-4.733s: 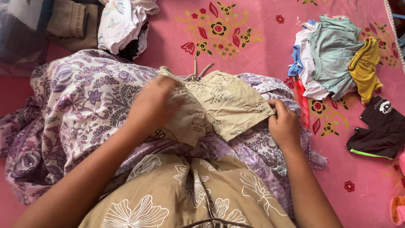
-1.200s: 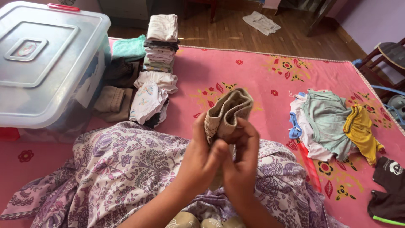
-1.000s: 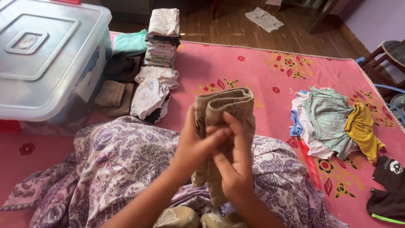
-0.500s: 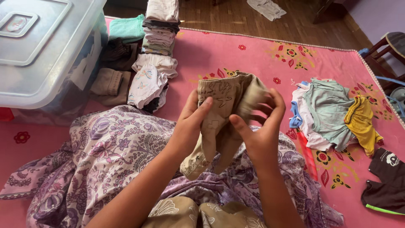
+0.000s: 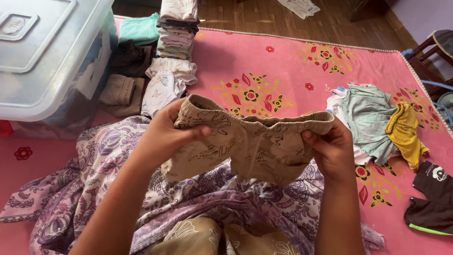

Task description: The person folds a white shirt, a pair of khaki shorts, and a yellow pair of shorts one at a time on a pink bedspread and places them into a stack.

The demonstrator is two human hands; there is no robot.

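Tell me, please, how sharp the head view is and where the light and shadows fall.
Head view: soft daylight, no harsh glare; the beige shorts held by the left hand and right hand look sharp, without visible motion blur; a soft shadow lies on the pink mat right of the folded clothes stack; the plastic storage box shows mild sheen.

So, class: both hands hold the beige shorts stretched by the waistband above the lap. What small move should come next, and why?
Probably lower the beige shorts flat onto the purple floral cloth: the left hand and right hand hold them spread in mid-air, unsupported.
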